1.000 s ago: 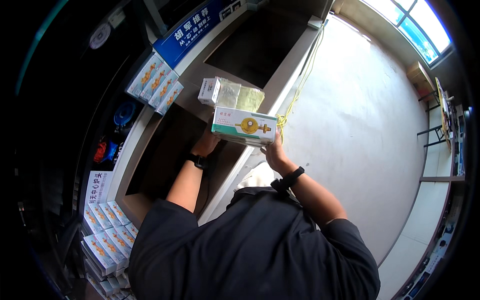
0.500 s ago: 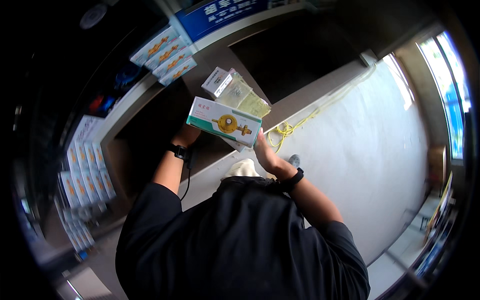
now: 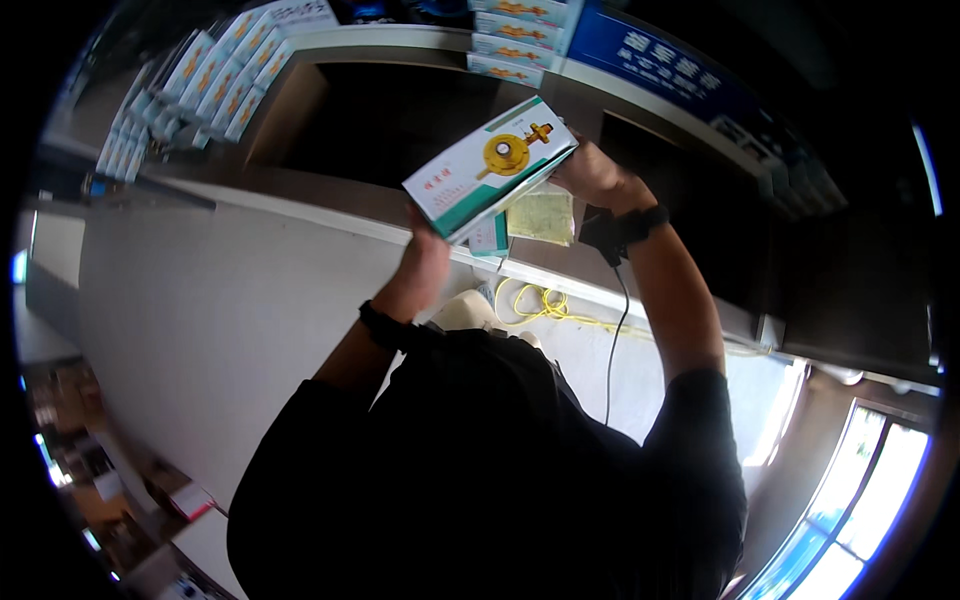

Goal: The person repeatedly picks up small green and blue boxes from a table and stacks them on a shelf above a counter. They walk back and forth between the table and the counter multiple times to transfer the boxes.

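Note:
Between my two hands is a white and green carton, printed with a gold-coloured regulator valve and held above the counter. Its right end slants up and away from me. My left hand grips the near left corner, with some fingers hidden behind the carton. At the opposite end, my right hand is closed around the right corner. Below the carton, on the counter, lies a pale yellowish packet in clear plastic. A smaller green and white box shows beside the packet, partly covered by the carton.
The dark counter has a pale front edge. Stacked cartons stand at its back, and more cartons at the left. A blue sign is behind. Yellow cord lies coiled on the floor near my feet. A black cable hangs from my right wrist.
My view has swung round, shifting the counter and stacks across it. The carton has turned, its right end now tilting up instead of down. Both hands still hold it.

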A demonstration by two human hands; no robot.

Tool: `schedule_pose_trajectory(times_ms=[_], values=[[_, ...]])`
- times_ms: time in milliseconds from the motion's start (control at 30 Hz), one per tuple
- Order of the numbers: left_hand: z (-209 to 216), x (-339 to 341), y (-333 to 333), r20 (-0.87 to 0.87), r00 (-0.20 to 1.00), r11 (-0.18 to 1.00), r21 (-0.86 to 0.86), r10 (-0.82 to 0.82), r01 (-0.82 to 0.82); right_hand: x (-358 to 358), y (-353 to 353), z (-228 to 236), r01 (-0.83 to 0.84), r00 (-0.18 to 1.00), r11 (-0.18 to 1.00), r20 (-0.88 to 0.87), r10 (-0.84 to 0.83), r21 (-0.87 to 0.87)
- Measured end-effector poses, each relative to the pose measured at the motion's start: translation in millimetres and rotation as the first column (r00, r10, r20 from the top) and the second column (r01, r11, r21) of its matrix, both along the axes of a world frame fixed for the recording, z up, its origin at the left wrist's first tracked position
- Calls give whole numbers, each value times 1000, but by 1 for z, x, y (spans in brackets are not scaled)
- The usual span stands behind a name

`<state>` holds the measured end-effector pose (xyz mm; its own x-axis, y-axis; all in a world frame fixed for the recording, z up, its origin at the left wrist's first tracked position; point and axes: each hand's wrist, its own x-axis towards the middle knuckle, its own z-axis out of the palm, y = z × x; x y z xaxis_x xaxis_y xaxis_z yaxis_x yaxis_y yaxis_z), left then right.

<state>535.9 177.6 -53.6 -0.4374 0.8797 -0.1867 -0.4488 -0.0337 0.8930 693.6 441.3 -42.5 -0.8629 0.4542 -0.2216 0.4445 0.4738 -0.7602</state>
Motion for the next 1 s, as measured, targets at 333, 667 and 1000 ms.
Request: schedule_pose_trajectory(times_ms=[333,667,1000], values=[[-47,63,-18,-237,971,982,-183,-3,-42,-95,52,-12,-618,721,432,253,645,656],[-89,99,20,-180,958,864,-418,223,-280,-151,68,-99,-652,487,-115,531,694,749],[-96,78,26,127,917,926,-77,377,-370,-39,24,-230,-212,771,444,-428,-471,-871]])
